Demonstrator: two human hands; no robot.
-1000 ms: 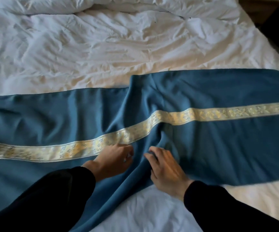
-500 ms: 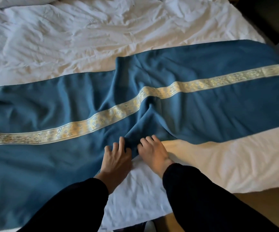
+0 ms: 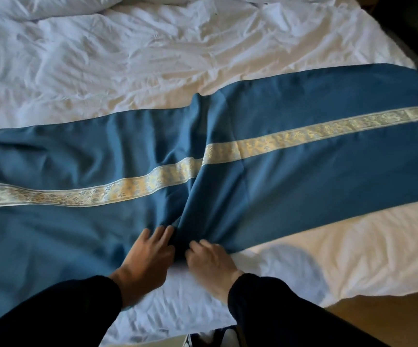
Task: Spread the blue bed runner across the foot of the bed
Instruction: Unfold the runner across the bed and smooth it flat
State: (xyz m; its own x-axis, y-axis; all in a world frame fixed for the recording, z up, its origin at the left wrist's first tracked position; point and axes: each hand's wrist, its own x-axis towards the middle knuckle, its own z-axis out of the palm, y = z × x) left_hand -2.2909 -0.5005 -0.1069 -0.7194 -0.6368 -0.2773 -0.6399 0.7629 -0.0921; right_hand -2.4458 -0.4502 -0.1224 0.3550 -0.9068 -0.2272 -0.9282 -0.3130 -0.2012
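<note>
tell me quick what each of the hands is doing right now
Left hand: open, fingers flat on the blue fabric bed runner with gold band.
Right hand: fingers curled at the runner's bunched fold; grip cannot be told.

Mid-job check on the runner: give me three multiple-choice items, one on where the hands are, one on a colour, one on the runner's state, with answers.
1. Where are the left hand and right hand?
A. At the pillows
B. At the blue bed runner's near edge, mid-bed
C. On the floor

2. What colour is the patterned stripe along the runner?
A. Red
B. Black
C. Gold and cream

3. What state is the runner in?
A. Bunched in a fold at the middle
B. Flat throughout
C. Rolled up

Answers: B, both hands meet at the near hem; C, the band shows gold and cream; A, a ridge runs up from the hands.
</note>
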